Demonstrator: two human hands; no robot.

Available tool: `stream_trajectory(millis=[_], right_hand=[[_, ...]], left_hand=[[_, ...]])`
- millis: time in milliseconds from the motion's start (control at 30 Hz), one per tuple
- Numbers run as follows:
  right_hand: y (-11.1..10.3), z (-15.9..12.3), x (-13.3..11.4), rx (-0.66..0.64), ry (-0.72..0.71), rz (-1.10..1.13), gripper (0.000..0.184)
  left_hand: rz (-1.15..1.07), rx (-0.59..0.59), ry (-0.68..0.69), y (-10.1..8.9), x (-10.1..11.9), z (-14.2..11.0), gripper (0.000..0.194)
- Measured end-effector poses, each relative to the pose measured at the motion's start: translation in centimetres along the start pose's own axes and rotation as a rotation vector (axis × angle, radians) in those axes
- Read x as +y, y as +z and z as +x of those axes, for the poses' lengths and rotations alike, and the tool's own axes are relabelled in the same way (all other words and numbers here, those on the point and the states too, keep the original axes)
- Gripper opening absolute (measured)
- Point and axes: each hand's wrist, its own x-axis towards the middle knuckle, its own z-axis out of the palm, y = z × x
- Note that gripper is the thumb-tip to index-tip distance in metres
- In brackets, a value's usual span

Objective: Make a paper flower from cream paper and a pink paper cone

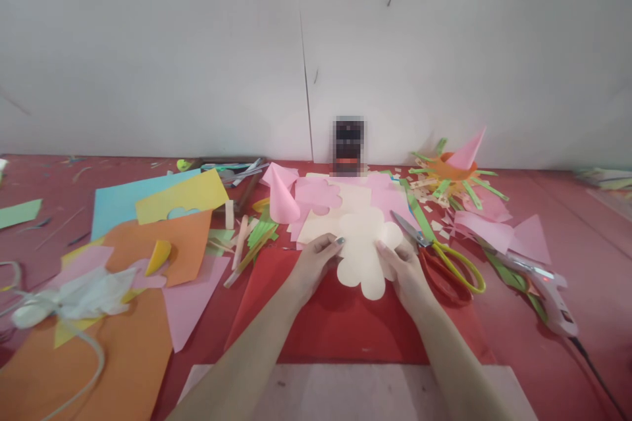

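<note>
Between my two hands is a cream paper flower cutout (364,253) with rounded petals, held above a red sheet (345,335). My left hand (318,262) pinches its left edge between thumb and fingers. On the opposite side, my right hand (405,270) grips a petal with the thumb on top; the other fingers are partly hidden behind the paper. Scissors (444,253) with yellow and red handles lie just right of my right hand, blades pointing away. Behind the flower are pink paper sheets (316,194) with cut-out edges.
A pink paper cone (282,200) stands left of centre. An orange paper piece with green strips (457,171) holds another cone at the back right. A glue gun (548,293) with a cord lies right. Coloured sheets (187,243) cover the left. A white partition (197,66) closes the back.
</note>
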Motion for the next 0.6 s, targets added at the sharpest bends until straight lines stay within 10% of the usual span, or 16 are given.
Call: stream_trajectory(millis=[600], right_hand=[[-0.09,0.43,0.01,0.036,-0.085,0.085,0.016]], left_hand=[[-0.186,0.067,0.024,-0.65,-0.31,0.7,0.029]])
